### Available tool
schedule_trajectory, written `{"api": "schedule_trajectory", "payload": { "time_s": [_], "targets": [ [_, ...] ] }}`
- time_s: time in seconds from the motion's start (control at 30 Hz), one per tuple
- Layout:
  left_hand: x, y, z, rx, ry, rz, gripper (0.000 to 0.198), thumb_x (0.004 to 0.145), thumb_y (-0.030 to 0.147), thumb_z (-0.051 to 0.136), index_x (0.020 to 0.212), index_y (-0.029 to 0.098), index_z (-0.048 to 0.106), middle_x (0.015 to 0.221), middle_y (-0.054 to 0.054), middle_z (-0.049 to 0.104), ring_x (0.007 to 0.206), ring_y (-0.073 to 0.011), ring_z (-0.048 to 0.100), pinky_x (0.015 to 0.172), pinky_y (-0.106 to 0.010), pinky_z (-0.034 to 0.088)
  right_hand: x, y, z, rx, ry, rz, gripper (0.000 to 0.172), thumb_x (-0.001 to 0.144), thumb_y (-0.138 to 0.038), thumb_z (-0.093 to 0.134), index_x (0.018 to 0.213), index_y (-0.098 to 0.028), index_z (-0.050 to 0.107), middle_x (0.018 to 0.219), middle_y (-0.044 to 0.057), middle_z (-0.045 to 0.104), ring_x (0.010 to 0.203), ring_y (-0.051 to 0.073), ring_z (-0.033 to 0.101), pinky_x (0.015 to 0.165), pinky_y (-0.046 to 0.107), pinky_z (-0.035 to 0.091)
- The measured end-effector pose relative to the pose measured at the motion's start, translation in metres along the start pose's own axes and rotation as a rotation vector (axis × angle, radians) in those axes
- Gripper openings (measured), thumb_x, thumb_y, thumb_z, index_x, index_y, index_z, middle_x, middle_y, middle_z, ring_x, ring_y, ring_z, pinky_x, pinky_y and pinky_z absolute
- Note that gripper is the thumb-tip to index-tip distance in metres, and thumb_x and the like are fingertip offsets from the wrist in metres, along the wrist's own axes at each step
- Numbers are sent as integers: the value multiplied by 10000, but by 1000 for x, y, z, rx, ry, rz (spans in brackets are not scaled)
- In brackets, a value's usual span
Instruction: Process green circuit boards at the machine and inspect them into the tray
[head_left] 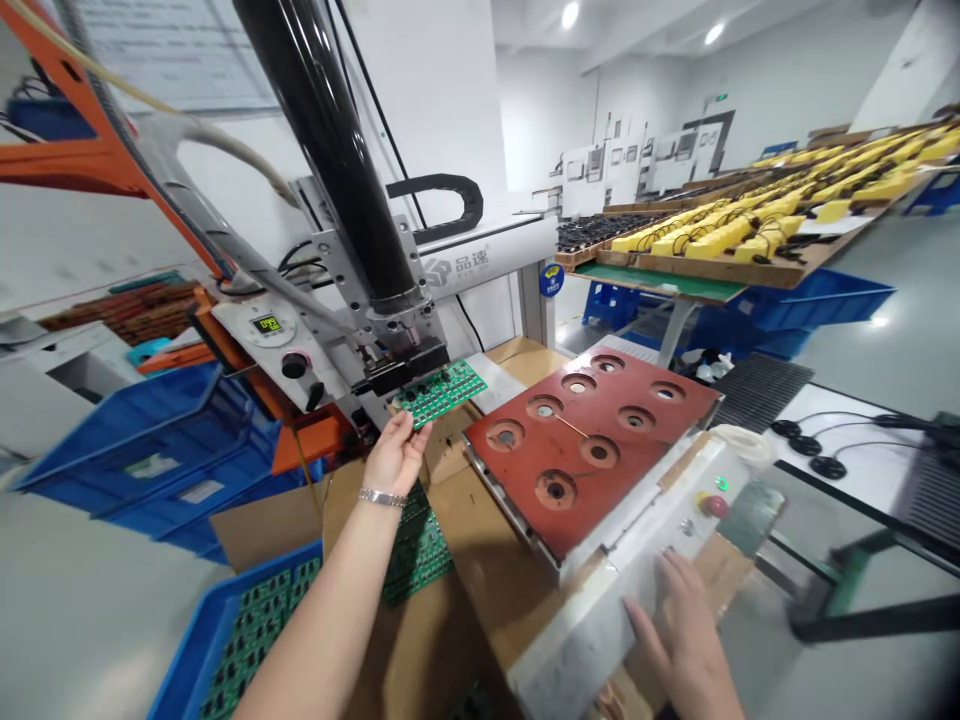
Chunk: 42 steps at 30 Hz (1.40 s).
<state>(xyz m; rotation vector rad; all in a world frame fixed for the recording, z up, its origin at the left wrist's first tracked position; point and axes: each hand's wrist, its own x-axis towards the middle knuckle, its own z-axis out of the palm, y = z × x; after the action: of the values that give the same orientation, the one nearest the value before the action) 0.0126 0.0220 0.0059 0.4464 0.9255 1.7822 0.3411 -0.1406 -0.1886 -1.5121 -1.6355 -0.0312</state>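
Between thumb and fingers, my left hand (397, 452) grips the near corner of a green circuit board (448, 393). The board's far part lies close under the black head of the machine (409, 365); whether they touch I cannot tell. My right hand (681, 615) rests at the edge of the pale metal control panel (637, 590), fingers spread, near its buttons and a red knob (714, 506). Between the hands sits a reddish-brown fixture plate (517, 470) with several round recesses. More green boards (424, 545) lie below my left forearm.
A blue bin (180, 670) of circuit boards stands at the lower left, with blue crates (150, 430) behind it. A small control box (262, 335) hangs left of the machine. Yellow parts (697, 240) fill tables at the back right. A side table (810, 440) holds black cables.
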Motion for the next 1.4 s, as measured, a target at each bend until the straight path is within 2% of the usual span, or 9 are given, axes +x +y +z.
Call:
{"api": "schedule_trajectory", "payload": {
  "time_s": [0.57, 0.87, 1.07, 1.4],
  "targets": [
    [-5, 3, -8, 20, 7, 0, 182, 849, 204, 560, 1023, 169, 600, 1010, -57, 631, 769, -162, 620, 630, -332, 538, -1, -1, 1, 20, 10, 20, 584, 844, -470, 484, 1320, -166, 332, 1336, 167, 368, 1251, 358, 374, 1000, 581, 368],
    [-15, 4, -22, 32, -10, -10, 146, 843, 180, 566, 980, 152, 608, 954, -44, 639, 729, -148, 618, 603, -313, 537, -2, 0, 3, 18, 11, 17, 602, 837, -486, 488, 1316, -153, 339, 1328, 180, 378, 1256, 354, 368, 994, 592, 365],
    [-14, 7, -21, 18, -13, 2, 134, 846, 178, 562, 969, 156, 611, 952, -43, 640, 730, -146, 618, 604, -311, 538, -2, 1, 2, 15, 0, 14, 607, 833, -505, 482, 1316, -169, 336, 1319, 170, 398, 1251, 361, 373, 987, 595, 372],
    [-16, 9, -21, 10, -23, -4, 122, 835, 154, 574, 951, 144, 612, 915, -32, 642, 705, -140, 620, 583, -299, 538, 0, 3, 3, 13, 14, -3, 626, 832, -518, 485, 1302, -126, 355, 1287, 188, 427, 1252, 352, 371, 997, 584, 365]
  ]
}}
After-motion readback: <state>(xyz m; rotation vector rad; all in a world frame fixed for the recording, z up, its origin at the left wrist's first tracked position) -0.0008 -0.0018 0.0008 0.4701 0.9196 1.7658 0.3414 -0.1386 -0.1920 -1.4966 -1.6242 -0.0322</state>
